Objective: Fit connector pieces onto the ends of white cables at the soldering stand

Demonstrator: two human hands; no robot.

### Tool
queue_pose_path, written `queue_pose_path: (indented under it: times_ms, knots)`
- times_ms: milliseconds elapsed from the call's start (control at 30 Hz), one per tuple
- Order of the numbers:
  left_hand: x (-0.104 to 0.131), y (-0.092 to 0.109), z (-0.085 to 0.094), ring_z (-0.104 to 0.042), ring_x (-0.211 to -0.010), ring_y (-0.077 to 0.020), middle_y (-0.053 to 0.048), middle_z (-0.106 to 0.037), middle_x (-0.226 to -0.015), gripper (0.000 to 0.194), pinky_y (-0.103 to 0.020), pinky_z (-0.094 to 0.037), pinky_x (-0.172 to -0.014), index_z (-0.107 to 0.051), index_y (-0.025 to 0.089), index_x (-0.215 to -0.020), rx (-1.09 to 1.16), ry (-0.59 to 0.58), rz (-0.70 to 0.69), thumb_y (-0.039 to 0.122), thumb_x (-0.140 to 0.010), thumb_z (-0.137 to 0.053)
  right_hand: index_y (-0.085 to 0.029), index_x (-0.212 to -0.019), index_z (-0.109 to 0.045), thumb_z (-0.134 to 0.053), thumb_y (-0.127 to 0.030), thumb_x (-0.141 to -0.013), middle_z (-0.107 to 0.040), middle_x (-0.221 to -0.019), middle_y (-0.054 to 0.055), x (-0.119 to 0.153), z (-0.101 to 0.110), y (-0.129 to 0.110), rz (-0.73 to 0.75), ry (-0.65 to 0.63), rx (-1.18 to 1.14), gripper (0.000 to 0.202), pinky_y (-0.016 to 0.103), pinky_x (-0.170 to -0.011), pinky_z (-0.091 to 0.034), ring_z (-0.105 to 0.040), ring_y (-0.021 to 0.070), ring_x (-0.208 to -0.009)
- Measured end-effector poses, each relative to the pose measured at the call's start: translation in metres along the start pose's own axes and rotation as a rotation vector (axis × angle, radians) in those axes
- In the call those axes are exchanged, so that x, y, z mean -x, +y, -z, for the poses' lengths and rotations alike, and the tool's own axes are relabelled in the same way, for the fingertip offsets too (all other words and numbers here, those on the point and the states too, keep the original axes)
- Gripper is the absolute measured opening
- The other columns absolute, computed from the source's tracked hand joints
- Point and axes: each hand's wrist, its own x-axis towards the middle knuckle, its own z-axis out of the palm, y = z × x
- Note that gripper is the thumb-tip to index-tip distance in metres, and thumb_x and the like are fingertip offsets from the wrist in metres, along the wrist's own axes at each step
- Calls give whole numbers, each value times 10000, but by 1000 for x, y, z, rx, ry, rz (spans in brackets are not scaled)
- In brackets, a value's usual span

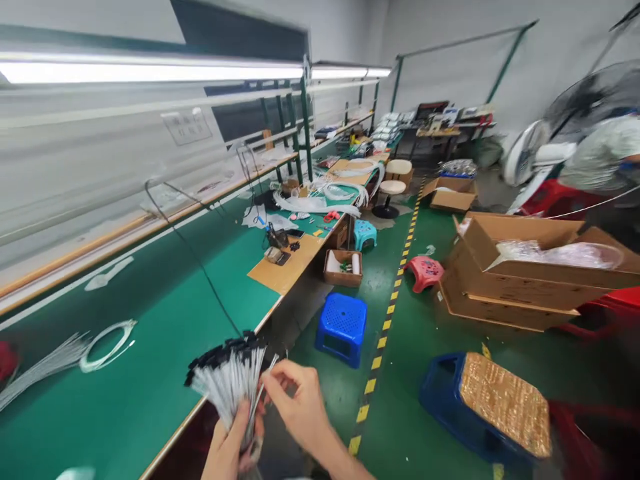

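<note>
My left hand (233,437) is wrapped round a thick bundle of thin white cables (225,387) at the bottom middle of the view. Black connectors (230,348) cap the fanned-out upper ends of the bundle. Close on its right side, my right hand (300,403) pinches a strand at the bundle's edge, a white cable (267,373) standing slightly apart from the others. The fingertips of the right hand are partly hidden behind its thumb. Both hands are held in front of the green bench's edge.
On the green bench (165,347) lie a coiled white cable (107,347) and loose strands (45,370). A blue stool (343,327), a padded stool (505,403) and cardboard boxes (530,287) stand on the floor. Someone in a light top (603,157) is at the far right.
</note>
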Motion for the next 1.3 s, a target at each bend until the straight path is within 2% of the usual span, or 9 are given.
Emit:
queue_pose_path:
  times_ms: [100,200,467,600,667,767,833,1000,1300]
  knots:
    - [-6,-2,-13,-498,-530,-114,13,-580,-621,670,-197,-342,-433,-601,179,-783,24,88,-30,779,-571,-811,-193,-752,-640,-676,-480,-863,-644,-642,7,-9,5,-8,8,-15,-22,310,233,-534,-471,-603,134,-573]
    - [-10,4,-15,-356,-476,-61,41,-500,-565,663,-176,-248,-423,-569,160,-741,27,29,-72,780,-633,-778,-194,-785,-622,-691,-467,-861,-647,-696,3,-17,1,-9,-5,-36,-41,291,238,-569,-495,-602,126,-607]
    - [-39,18,34,-384,-499,-74,44,-504,-561,687,-174,-277,-423,-588,167,-764,-34,-222,5,804,-592,-778,-208,-926,-564,-811,-424,-769,-621,-722,-19,-21,-44,-1,38,257,113,364,226,-527,-462,-573,123,-625]
    - [-69,23,63,-347,-455,-76,60,-453,-514,716,-195,-248,-391,-562,179,-702,-73,-367,17,846,-535,-765,-216,-925,-570,-745,-299,-851,-607,-795,-5,-7,-77,4,289,567,363,207,249,-582,-496,-575,115,-641]
    - [-80,26,76,-337,-459,-75,57,-436,-521,713,-199,-249,-399,-560,175,-679,-119,-491,9,861,-579,-725,-216,-992,-615,-683,-237,-895,-640,-916,41,0,-93,3,471,616,536,121,276,-612,-522,-595,122,-669]
    - [-88,32,92,-349,-490,-85,38,-438,-550,706,-203,-260,-417,-552,173,-649,-216,-702,-11,869,-640,-675,-236,-1214,-609,-675,-211,-899,-649,-1183,119,4,-113,-1,668,677,821,322,350,-707,-570,-652,185,-852]
    - [-90,36,101,-368,-512,-95,21,-455,-570,701,-207,-269,-425,-549,175,-634,-265,-791,-23,866,-663,-659,-247,-1240,-611,-675,-185,-904,-665,-1194,111,4,-121,-4,712,731,1021,348,398,-805,-568,-643,222,-976]
    - [-87,43,112,-364,-503,-92,9,-502,-581,634,-211,-252,-442,-592,164,-688,-277,-801,-11,793,-750,-653,-234,-1143,-668,-643,-138,-930,-681,-981,65,10,-128,-2,720,849,1185,235,386,-812,-539,-628,199,-908]
    - [-83,57,107,-297,-387,-65,15,-539,-522,658,-222,-181,-391,-628,148,-789,-255,-808,10,804,-745,-611,-218,-965,-614,-682,-135,-899,-691,-1008,78,14,-119,2,831,866,1231,126,421,-817,-534,-632,222,-930]
